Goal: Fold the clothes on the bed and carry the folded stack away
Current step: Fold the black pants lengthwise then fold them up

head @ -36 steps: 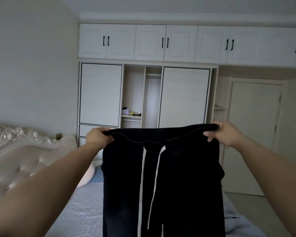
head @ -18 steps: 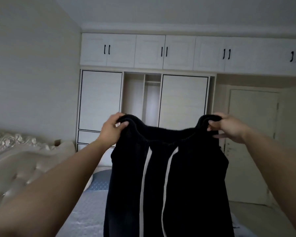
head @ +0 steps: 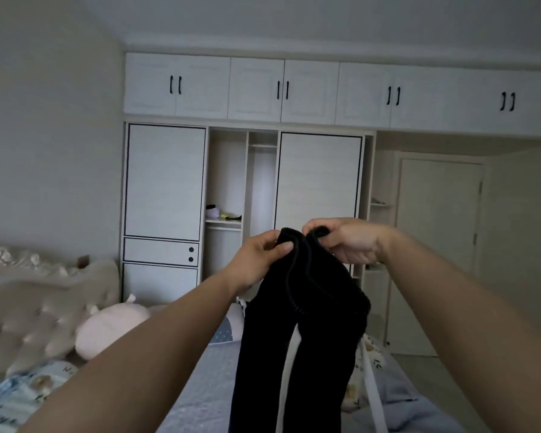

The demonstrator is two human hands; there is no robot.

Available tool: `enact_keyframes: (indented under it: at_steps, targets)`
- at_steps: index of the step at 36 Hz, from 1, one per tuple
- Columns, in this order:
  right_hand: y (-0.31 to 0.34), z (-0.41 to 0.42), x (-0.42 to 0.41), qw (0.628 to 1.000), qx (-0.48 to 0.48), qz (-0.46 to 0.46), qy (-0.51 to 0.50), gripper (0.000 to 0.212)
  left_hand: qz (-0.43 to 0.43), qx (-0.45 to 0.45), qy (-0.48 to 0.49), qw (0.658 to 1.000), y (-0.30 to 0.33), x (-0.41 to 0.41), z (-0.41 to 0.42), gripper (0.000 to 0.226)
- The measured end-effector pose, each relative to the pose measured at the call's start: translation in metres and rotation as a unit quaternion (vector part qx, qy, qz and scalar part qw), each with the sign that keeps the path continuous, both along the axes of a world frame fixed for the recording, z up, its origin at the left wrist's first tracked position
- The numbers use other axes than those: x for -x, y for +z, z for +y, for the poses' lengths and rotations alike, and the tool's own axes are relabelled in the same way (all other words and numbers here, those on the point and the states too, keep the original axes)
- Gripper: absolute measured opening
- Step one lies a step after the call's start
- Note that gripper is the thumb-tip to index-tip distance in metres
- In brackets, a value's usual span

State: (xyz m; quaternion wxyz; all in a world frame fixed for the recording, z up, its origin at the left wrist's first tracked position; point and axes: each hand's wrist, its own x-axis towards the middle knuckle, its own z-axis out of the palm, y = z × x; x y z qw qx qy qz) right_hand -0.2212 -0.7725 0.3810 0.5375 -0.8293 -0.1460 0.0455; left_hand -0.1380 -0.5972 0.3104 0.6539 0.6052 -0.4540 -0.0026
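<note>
At frame centre my left hand [head: 260, 257] and right hand [head: 347, 240] pinch the black trousers [head: 300, 332] by the waistband, its two ends together, legs hanging over the bed [head: 200, 395].

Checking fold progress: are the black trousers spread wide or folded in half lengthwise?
Folded lengthwise: left hand and right hand pinch the waistband corners together, and the black trousers hang doubled.

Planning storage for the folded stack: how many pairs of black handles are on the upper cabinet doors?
4 pairs of black handles run along the white upper cabinets: far left, centre-left, centre-right, far right. More may lie beyond the right frame edge.
</note>
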Motion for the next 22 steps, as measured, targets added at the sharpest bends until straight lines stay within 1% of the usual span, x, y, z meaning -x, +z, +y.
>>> enact_keyframes:
  at_steps: [4,6,8,11,13,15,18,20,22]
  targets:
    - [-0.005,0.002,0.001,0.999,-0.03,-0.036,-0.013,0.032,0.112,0.04,-0.1,0.988,-0.002,0.004,-0.008,0.016]
    - [-0.007,0.003,0.001,0.997,-0.038,-0.055,-0.026,0.032,0.152,0.052,-0.148,0.976,-0.003,0.003,-0.011,0.026]
    - [-0.008,0.003,0.002,0.997,-0.034,-0.056,-0.043,0.033,0.172,0.053,-0.184,0.966,-0.005,0.0,-0.013,0.037]
    - [-0.008,0.002,0.006,0.997,-0.019,-0.034,-0.068,0.036,0.184,0.042,-0.211,0.959,-0.009,-0.002,-0.018,0.041]
    - [-0.01,0.001,0.008,0.996,-0.034,-0.02,-0.076,0.038,0.191,0.038,-0.21,0.958,-0.011,-0.002,-0.021,0.04]
    - [-0.012,0.0,0.008,0.995,-0.055,-0.015,-0.084,0.04,0.191,0.043,-0.193,0.962,-0.013,-0.002,-0.025,0.027]
    - [-0.016,-0.001,0.007,0.992,-0.085,-0.012,-0.096,0.043,0.127,0.032,-0.113,0.985,-0.015,0.0,-0.028,0.005]
    - [-0.016,-0.002,0.005,0.989,-0.106,-0.006,-0.108,0.045,0.082,0.018,-0.057,0.995,-0.017,0.001,-0.03,0.004]
    - [-0.016,-0.004,0.004,0.985,-0.124,0.002,-0.116,0.045,0.054,0.009,-0.03,0.998,-0.018,0.003,-0.031,0.005]
